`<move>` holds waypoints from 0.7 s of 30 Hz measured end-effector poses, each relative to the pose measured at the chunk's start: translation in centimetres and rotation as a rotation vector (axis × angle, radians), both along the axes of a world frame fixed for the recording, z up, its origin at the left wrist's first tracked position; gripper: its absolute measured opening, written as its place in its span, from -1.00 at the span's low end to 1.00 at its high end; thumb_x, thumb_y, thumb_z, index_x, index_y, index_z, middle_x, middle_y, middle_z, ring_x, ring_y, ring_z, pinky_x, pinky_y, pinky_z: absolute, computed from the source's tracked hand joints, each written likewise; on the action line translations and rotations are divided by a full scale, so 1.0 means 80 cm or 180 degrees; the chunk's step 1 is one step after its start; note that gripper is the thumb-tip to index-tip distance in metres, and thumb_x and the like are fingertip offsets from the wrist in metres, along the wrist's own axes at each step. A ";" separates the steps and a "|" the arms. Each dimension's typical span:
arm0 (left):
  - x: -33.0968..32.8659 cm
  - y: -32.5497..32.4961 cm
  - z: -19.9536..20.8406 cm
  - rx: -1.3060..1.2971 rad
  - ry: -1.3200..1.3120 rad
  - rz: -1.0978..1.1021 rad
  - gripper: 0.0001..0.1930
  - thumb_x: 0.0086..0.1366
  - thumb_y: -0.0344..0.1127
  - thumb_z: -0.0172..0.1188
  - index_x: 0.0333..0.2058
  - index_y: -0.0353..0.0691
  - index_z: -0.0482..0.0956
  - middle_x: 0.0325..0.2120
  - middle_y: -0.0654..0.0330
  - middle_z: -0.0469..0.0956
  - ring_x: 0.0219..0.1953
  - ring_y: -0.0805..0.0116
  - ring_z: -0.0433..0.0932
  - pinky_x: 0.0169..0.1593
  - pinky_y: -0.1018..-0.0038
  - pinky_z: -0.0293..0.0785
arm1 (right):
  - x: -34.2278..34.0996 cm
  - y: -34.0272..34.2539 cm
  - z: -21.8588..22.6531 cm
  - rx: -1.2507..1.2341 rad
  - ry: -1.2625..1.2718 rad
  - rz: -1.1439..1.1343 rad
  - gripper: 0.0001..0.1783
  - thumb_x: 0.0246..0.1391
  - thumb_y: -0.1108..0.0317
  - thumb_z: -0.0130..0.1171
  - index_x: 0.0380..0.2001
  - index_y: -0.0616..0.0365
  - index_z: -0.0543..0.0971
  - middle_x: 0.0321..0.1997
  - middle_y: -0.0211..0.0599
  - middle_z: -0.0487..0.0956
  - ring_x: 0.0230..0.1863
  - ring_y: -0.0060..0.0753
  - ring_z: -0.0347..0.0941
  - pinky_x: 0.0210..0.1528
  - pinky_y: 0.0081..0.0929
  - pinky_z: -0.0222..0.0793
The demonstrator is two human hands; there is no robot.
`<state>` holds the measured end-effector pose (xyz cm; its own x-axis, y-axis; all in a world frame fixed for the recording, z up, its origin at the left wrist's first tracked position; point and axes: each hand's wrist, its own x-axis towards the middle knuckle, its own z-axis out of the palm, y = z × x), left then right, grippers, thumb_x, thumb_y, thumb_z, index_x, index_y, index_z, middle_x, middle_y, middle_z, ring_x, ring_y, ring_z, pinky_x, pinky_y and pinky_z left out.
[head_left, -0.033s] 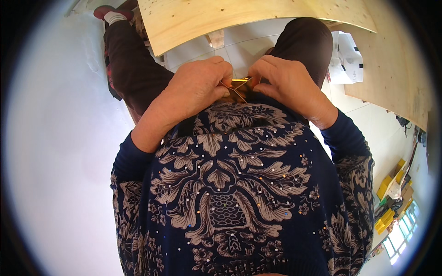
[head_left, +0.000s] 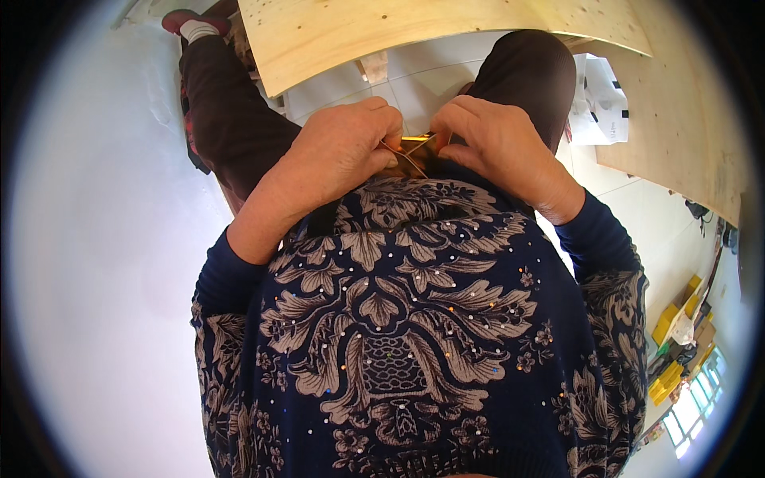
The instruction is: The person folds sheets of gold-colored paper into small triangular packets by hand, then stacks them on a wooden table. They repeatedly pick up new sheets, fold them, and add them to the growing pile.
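Observation:
At my lap, close to the hem of my patterned dark blue sweater [head_left: 390, 319], both hands work at one small spot. Thin brownish cords [head_left: 411, 162] cross each other there, over a shiny gold-coloured piece [head_left: 416, 139] whose full shape is hidden by my fingers and the sweater. My left hand [head_left: 339, 147] is closed, thumb and fingers pinched on a cord end. Facing it a short gap away, my right hand [head_left: 502, 147] is closed too, its thumb and forefinger pinching the other side of the cords.
A pale plywood tabletop [head_left: 438, 20] curves across the far side, beyond my knees. By my right knee is a white bag [head_left: 602, 103] with black marks. A white wall [head_left: 111, 279] runs along my left. Yellow boxes [head_left: 669, 382] are stacked at the far right.

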<state>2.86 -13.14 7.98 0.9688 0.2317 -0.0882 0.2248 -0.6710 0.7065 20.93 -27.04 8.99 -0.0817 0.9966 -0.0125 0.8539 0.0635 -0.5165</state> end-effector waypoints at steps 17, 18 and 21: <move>0.005 0.025 -0.029 -0.1837 0.0374 0.0337 -0.85 0.11 -0.43 0.27 -0.44 -0.30 0.45 -0.55 0.32 0.45 -0.48 0.58 0.38 -0.37 0.66 0.33 | 0.004 0.003 0.002 0.0123 0.0507 0.0355 -0.82 -0.12 0.44 0.25 -0.47 0.10 0.42 -0.28 -0.34 0.49 -0.38 -0.16 0.49 -0.36 -0.40 0.39; 0.005 0.025 -0.030 -0.1786 0.0403 0.0377 -0.84 0.11 -0.42 0.28 -0.44 -0.31 0.45 -0.56 0.32 0.45 -0.49 0.58 0.38 -0.38 0.66 0.33 | 0.005 0.003 0.003 0.0030 0.0481 0.0372 -0.82 -0.12 0.46 0.24 -0.48 0.10 0.41 -0.23 -0.32 0.50 -0.34 -0.16 0.49 -0.33 -0.41 0.40; 0.008 0.023 -0.034 -0.1502 0.0443 0.0484 -0.82 0.10 -0.40 0.29 -0.44 -0.31 0.45 -0.57 0.29 0.45 -0.49 0.56 0.40 -0.38 0.66 0.33 | 0.006 0.005 0.003 -0.0224 0.0429 0.0433 -0.81 -0.12 0.51 0.22 -0.50 0.10 0.37 -0.13 -0.27 0.51 -0.26 -0.17 0.50 -0.25 -0.43 0.41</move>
<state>3.51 -11.31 5.23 0.8989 0.2728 -0.3429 0.4085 -0.2386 0.8810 21.42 -26.64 9.22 -0.2212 0.9733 -0.0616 0.7627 0.1333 -0.6329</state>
